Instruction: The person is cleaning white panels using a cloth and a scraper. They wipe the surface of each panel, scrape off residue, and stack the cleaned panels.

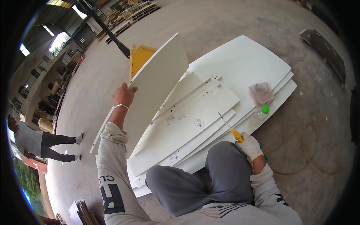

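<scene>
Left of centre a white panel [152,90] is now being gripped by the left hand [123,95], a yellow-handled screwdriver [236,134] being clasped right of centre by the gloved right hand [250,146].

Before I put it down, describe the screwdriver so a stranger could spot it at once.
Find the stack of white panels. By its near right edge, the person's white-gloved right hand holds the screwdriver, pointing away over the panels. Its yellow handle and thin metal shaft set it apart from the green-capped bottle and pinkish cloth.
</scene>
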